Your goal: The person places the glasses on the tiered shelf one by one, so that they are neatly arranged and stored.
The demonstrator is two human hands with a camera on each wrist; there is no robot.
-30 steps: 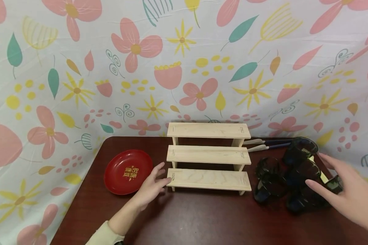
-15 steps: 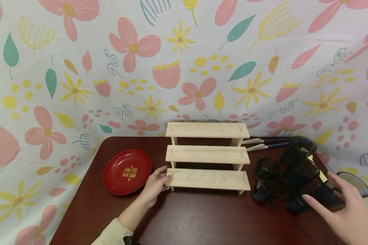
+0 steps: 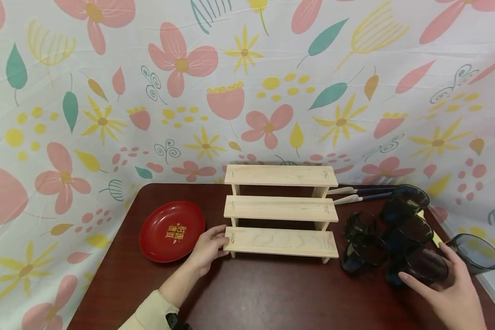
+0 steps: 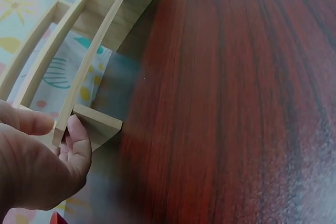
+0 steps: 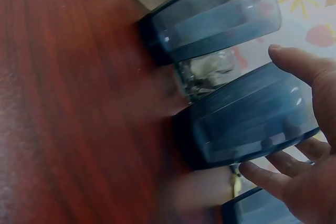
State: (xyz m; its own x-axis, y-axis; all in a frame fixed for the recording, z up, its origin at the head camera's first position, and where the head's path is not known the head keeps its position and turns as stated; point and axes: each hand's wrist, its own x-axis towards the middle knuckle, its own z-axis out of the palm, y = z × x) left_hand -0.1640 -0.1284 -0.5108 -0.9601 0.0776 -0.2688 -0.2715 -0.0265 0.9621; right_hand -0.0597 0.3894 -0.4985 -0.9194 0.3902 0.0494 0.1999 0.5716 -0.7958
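Observation:
A three-step wooden display shelf (image 3: 280,208) stands in the middle of the table. My left hand (image 3: 208,250) pinches the left end of its lowest step; in the left wrist view the thumb (image 4: 39,123) lies over the board and the fingers curl beneath. At the right, several dark blue drinking glasses stand close together. My right hand (image 3: 458,293) is spread around the nearest glass (image 5: 247,116), thumb on one side and fingers on the other. The thumb shows no clear contact, and whether the fingers touch cannot be told.
A red oval plate (image 3: 152,233) with gold characters lies left of the shelf. Utensils with dark blue handles (image 3: 373,197) lie behind the glasses. Another glass (image 3: 476,252) stands near the table's right edge. A patterned cloth (image 3: 247,91) hangs behind the table.
My right hand has moved left and down, from above the right-hand glasses to around the nearest one. My left hand has closed onto the shelf's lowest step.

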